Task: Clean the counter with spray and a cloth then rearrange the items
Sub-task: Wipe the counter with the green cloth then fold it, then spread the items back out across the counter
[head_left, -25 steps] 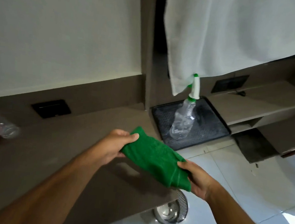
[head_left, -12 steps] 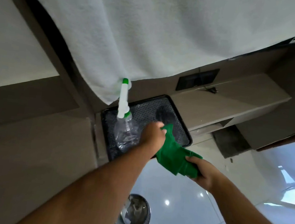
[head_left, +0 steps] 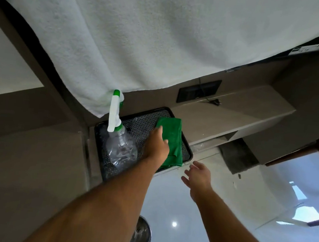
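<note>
A folded green cloth [head_left: 172,140] lies on the right half of a black tray [head_left: 101,134] on the brown counter. My left hand [head_left: 156,145] rests on the cloth's left side, fingers flat and pressing it down. A clear spray bottle [head_left: 120,148] with a white and green trigger head stands on the tray's left half, just left of that hand. My right hand [head_left: 197,175] hovers open in front of the tray's near edge, holding nothing, a short way from the cloth.
A large white towel [head_left: 154,40] hangs overhead, its corner brushing the sprayer head. A lower beige shelf [head_left: 234,117] with a black wall socket [head_left: 199,90] runs right of the tray. A steel bin [head_left: 141,236] stands on the glossy floor below.
The cloth went from held between both hands to lying on the tray. My right hand let go and drew back; my left hand now lies on top of the cloth.
</note>
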Demonstrator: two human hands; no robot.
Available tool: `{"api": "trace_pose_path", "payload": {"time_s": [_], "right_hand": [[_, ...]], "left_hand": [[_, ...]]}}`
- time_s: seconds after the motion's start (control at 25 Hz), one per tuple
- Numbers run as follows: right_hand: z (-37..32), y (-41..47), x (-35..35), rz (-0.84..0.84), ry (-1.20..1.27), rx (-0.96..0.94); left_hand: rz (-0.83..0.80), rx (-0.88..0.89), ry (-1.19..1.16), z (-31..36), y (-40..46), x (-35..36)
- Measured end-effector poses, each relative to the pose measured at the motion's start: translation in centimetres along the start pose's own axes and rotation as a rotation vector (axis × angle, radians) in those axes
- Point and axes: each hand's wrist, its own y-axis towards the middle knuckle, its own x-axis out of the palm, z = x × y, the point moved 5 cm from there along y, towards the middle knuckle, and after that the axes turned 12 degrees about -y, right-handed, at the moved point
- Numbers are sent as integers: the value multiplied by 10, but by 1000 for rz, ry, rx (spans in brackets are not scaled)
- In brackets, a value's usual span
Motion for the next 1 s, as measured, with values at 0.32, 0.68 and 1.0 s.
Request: {"api": "trace_pose_path", "payload": {"time_s": [0.32, 0.68, 1.0], "right_hand": [[66, -105, 72, -143, -693, -502], [85, -283, 365, -706, -985, -1007], [108, -430, 612, -807, -1079, -1098]], "left_hand": [[-91, 125, 446, -120, -157, -136], [675, -229, 496, -264, -267, -541], [792, -571, 388, -362, -301, -765]]}}
